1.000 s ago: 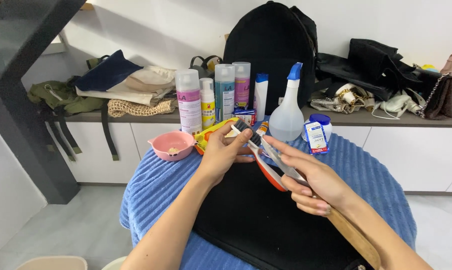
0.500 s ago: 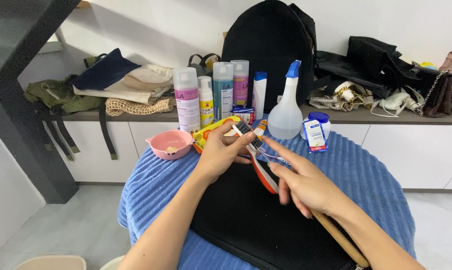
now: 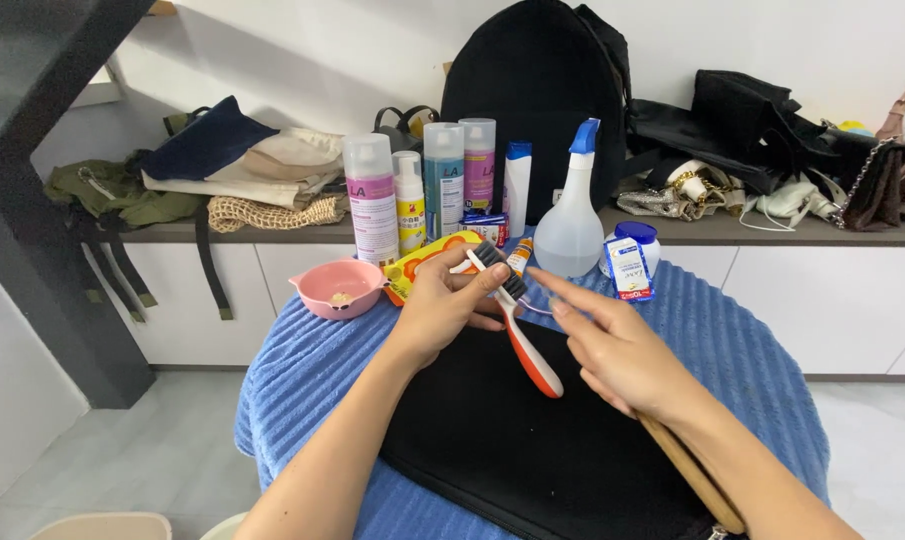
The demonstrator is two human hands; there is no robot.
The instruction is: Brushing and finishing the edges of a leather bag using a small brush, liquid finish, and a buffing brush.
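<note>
round desk under ribbed blue cloth (image 3: 302, 370) | flat black bag (image 3: 512, 440) at near edge | left hand (image 3: 442, 305): fingers closed round orange-and-white brush with dark bristles (image 3: 517, 325), held above bag | right hand (image 3: 617, 350): fingers spread, empty, just beside brush | pink bowl (image 3: 338, 287) at left edge

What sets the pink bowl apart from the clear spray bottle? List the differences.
The pink bowl is low, wide and opaque; the spray bottle is tall, narrow-necked and translucent. The bowl is open-topped, while the bottle is capped by a blue trigger head. The bowl sits to the left of the left hand, the bottle beyond the right hand. Both stand upright on the blue ribbed cloth, untouched.
</note>
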